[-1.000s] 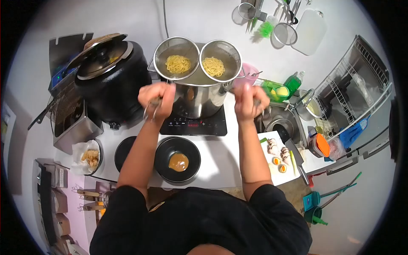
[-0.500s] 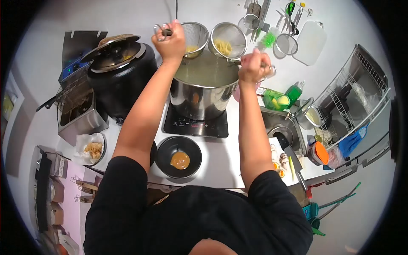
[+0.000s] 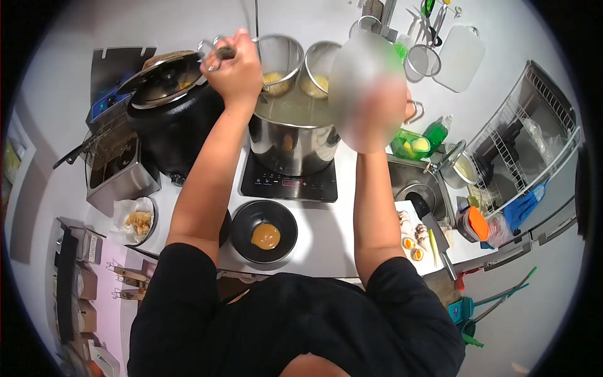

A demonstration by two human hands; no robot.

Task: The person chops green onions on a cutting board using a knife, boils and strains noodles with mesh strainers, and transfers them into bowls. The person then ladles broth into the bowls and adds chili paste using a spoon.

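My left hand (image 3: 235, 74) is closed around the handle of a wire-mesh noodle strainer (image 3: 286, 53). My right hand (image 3: 377, 119) is largely covered by a blur; a wire handle end sticks out beside it, and it grips a second noodle strainer (image 3: 321, 58). Both baskets hold yellow noodles (image 3: 274, 81) and tilt over the back of a tall steel pot (image 3: 292, 147) of cloudy liquid. I cannot tell whether their bottoms touch the liquid. The pot stands on a black induction cooker (image 3: 289, 187). In front sits a black bowl (image 3: 245, 248) with brown sauce (image 3: 266, 236).
A black soup kettle (image 3: 169, 129) with a raised lid stands left of the pot, beside a steel fryer (image 3: 119, 169). At right are a sink (image 3: 443, 198), a knife (image 3: 433, 235), and a board (image 3: 427, 261) with halved eggs. Tools hang on the back wall.
My left hand has shifted left and slightly down. The right strainer has moved left and lower, and its noodles sit deeper in the basket. A blur now covers my right hand.
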